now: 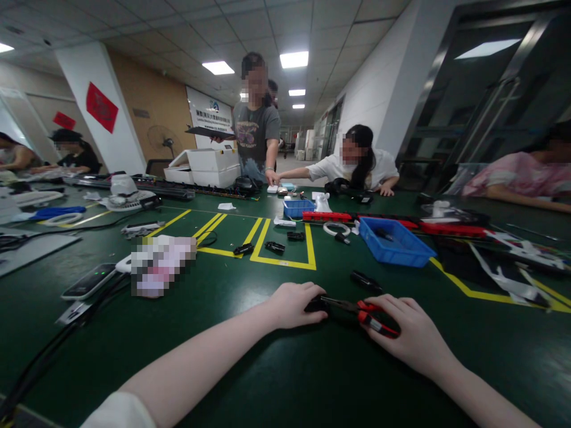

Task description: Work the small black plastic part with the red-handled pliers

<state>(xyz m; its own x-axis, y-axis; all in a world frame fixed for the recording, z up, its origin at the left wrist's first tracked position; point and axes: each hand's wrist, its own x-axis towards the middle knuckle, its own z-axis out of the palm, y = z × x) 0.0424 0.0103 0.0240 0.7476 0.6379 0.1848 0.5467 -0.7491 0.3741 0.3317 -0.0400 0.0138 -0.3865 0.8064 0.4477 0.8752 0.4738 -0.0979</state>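
In the head view my right hand [413, 333] is closed around the red handles of a pair of pliers [375, 318]. The jaws point left and reach a small black part [316, 304]. My left hand [298, 306] grips that black part between thumb and fingers; its exact kind is too dark to make out. Just beyond the pliers lies a loose black piece [366, 280] on the green table. Farther off, several similar small black pieces, one of them a black clip-like part [275, 246], lie by the yellow tape lines.
A blue tray [395, 242] stands beyond my right hand, a smaller blue tray [298, 207] behind it. Left are a blurred-out phone-like item [163, 264], a device with green lights [89, 281] and black cables [49, 351]. Several people are around the table [250, 380].
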